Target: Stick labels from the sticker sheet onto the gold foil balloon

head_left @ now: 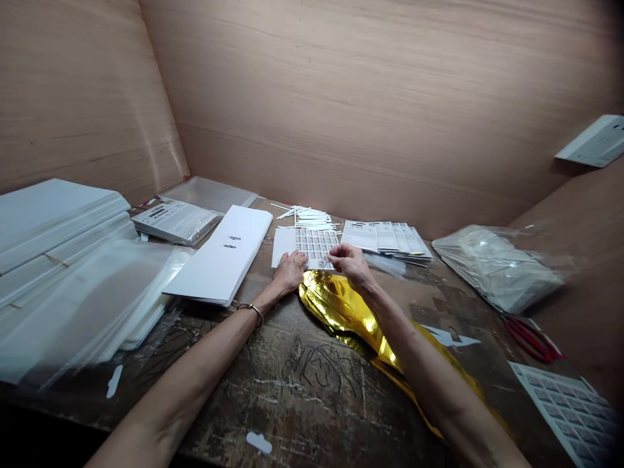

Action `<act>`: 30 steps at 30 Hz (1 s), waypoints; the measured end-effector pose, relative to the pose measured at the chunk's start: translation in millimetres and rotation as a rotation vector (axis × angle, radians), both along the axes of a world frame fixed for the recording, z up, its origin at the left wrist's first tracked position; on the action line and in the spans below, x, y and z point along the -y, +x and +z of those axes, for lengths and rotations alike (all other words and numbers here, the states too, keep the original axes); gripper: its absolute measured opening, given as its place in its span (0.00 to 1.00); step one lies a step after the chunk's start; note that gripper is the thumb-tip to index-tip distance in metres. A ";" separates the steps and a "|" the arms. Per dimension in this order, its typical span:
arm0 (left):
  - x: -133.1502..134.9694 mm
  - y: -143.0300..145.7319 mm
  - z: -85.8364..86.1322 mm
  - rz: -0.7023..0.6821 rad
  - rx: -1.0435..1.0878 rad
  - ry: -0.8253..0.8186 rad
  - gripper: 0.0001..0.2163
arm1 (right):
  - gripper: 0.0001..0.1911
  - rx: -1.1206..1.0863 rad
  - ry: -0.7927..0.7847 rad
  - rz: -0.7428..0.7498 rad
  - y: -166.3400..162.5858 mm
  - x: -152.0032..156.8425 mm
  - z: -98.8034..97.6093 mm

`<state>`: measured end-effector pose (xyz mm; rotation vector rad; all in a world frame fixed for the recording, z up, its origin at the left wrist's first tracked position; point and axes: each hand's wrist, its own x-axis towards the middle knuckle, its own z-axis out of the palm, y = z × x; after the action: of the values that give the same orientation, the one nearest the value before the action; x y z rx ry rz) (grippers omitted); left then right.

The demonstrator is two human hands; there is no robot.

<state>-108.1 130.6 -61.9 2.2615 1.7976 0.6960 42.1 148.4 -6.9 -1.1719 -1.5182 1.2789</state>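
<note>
A small sheet of printed labels (pixel 312 240) lies near the middle of the table, on top of a white card (pixel 281 244). My left hand (pixel 290 269) rests on the lower left of the sheet with its fingers laid down. At the sheet's lower right corner, my right hand (pixel 351 261) pinches a label, its thumb and forefinger together; the label itself is mostly hidden. Under my right forearm spreads a shiny gold foil balloon (pixel 341 304), flat and folded. Thin white paper sticks (pixel 312 216) are heaped just behind the sheet.
White folded cards (pixel 221 257) are stacked to the left, beside clear plastic sleeves (pixel 107 286). Printed leaflets (pixel 385 235) fan out on the right. Farther right are a clear-wrapped bundle (pixel 507 266), red-handled scissors (pixel 531 338) and another label sheet (pixel 565 409). Wooden panels (pixel 341 117) enclose the table.
</note>
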 end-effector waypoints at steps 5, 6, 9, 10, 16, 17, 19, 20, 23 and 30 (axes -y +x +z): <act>7.5 -2.9 15.5 0.100 0.029 0.154 0.12 | 0.06 -0.038 -0.223 -0.085 7.6 27.3 2.2; 12.0 -3.1 19.9 0.113 0.021 0.183 0.12 | 0.06 -0.014 -0.245 -0.088 8.2 31.2 0.9; 30.2 -1.9 28.5 0.114 -0.004 0.224 0.10 | 0.04 0.094 -0.264 -0.127 7.6 38.9 -2.7; 37.0 -1.1 29.1 0.109 -0.013 0.225 0.09 | 0.04 0.128 -0.265 -0.148 6.8 40.2 -3.7; 68.4 3.2 20.5 0.101 -0.038 0.164 0.10 | 0.04 0.218 -0.267 -0.224 1.3 40.7 -10.2; 71.1 3.7 19.6 0.096 -0.038 0.150 0.10 | 0.04 0.224 -0.271 -0.231 0.4 40.4 -11.3; 74.2 4.6 18.5 0.085 -0.039 0.130 0.11 | 0.04 0.230 -0.280 -0.247 -1.7 39.8 -13.1; 75.0 5.1 18.0 0.078 -0.039 0.123 0.11 | 0.04 0.227 -0.282 -0.257 -2.7 39.6 -13.5; 75.5 6.2 16.1 0.071 -0.025 0.117 0.11 | 0.05 0.180 -0.296 -0.297 -5.6 40.0 -11.4; 75.7 10.4 27.0 0.193 0.344 0.145 0.08 | 0.05 -0.006 -0.394 -0.232 -5.7 46.0 2.7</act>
<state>-97.7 54.8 -34.8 1.9111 1.8553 1.2040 36.4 102.4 -4.2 -1.5419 -1.1131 1.4552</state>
